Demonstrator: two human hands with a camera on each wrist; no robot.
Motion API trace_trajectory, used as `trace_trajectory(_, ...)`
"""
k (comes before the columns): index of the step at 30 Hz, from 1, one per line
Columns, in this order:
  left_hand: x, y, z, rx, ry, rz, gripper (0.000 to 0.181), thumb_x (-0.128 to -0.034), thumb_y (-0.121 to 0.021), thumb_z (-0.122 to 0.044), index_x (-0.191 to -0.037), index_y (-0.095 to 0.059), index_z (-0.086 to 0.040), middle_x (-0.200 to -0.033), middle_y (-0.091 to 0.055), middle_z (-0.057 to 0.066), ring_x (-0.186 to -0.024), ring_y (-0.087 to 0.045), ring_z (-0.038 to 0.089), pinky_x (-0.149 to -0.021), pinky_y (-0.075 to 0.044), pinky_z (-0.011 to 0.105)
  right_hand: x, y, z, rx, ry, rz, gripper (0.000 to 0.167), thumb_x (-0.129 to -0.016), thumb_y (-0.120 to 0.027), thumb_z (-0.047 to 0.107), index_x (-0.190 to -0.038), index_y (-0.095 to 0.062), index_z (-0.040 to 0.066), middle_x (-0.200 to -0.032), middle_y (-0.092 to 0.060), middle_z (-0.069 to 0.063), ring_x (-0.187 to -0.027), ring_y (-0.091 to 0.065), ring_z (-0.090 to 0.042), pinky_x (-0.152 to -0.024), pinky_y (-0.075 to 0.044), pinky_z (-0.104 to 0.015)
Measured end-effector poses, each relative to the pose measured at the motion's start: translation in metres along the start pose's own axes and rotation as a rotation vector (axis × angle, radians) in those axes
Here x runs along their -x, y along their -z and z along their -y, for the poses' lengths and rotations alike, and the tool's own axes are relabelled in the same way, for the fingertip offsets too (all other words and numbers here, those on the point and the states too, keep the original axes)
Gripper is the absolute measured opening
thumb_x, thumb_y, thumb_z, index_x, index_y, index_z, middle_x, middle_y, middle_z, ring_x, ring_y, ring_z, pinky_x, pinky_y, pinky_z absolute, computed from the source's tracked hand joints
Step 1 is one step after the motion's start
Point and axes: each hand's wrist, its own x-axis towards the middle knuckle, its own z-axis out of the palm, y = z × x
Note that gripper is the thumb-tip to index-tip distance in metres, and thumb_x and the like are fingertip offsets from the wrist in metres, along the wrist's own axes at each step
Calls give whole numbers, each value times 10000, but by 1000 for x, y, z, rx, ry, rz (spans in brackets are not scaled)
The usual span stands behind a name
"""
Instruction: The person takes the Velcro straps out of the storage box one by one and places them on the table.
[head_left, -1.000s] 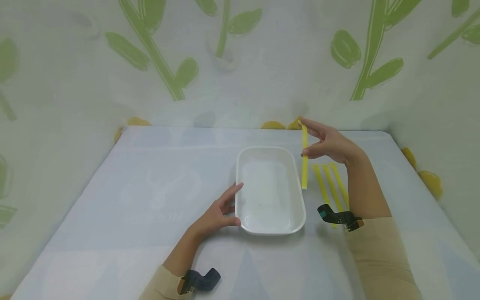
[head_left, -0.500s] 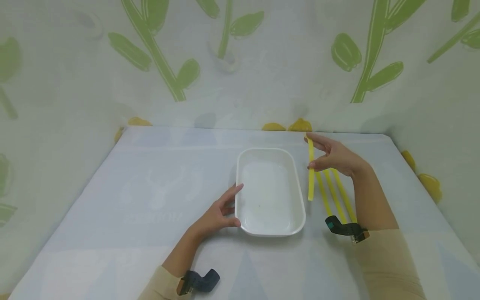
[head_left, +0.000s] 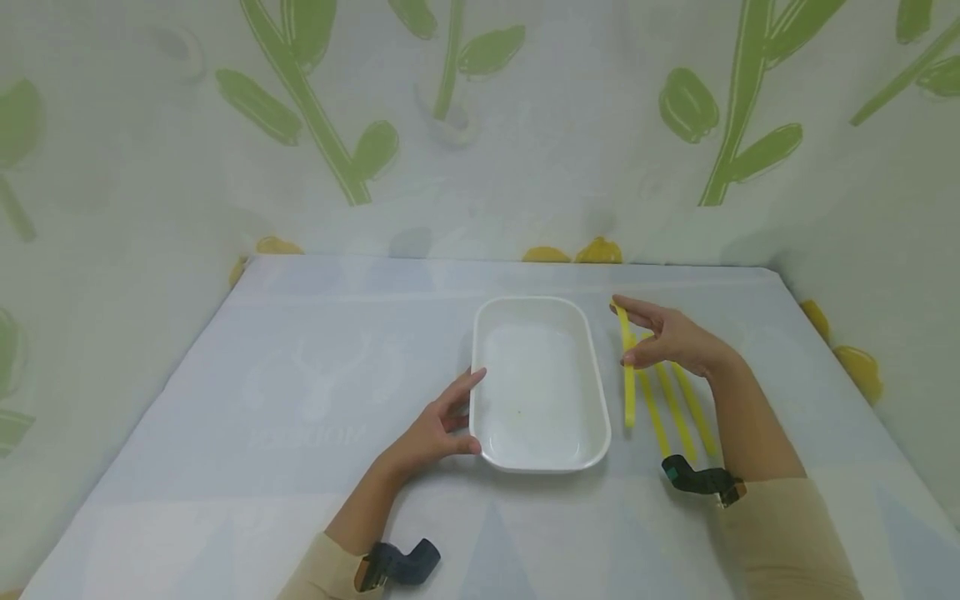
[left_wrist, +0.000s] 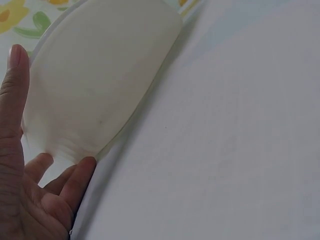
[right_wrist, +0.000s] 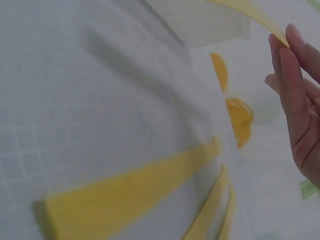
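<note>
A white rectangular tray (head_left: 542,383) with rounded corners stands on the table. My left hand (head_left: 433,429) holds its left side, with fingertips against the outer wall of the tray (left_wrist: 110,70) in the left wrist view. To the right of the tray, my right hand (head_left: 678,340) pinches a flat, narrow yellow strip (head_left: 629,396). In the right wrist view, thumb and fingers meet on the end of the held strip (right_wrist: 255,12). Three more yellow strips (head_left: 672,408) lie on the table beneath and beside the right hand, partly covered by it.
The pale table (head_left: 322,333) bears faint printed patterns. Behind it rises a wall (head_left: 525,167) covered with green plants and yellow shapes. A dark camera mount (head_left: 705,479) sits on the right wrist, another camera mount (head_left: 405,562) on the left.
My right hand has moved toward the near side and slightly right with the pinched yellow strip, now over the lying strips. The left hand and the tray have stayed in place.
</note>
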Motion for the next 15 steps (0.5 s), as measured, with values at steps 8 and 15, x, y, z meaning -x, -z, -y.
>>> trace_trajectory(8,0,0,-1,-1,6,-2,923,-740,-796,-385,-1494,-271,-297,-1599,-67,29,-1368,-355,317,-1028,-422,418,-3,-9,-13,-19,2,65,910,-767,-746,46,-1503,-211,65,-1562,-134,-207,-775,-691,-222,-818,-525,-254)
trace_trajectory(15,0,1,-2,5,4,-3,917,-739,-794,-388,-1491,-276,-305,-1598,-80,35,-1354,-376,326,-1019,-430,423,-2,-16,-19,38,-36,81,882,-772,-757,89,-1494,-251,71,-1541,-182,-234,-765,-687,-220,-833,-493,-232)
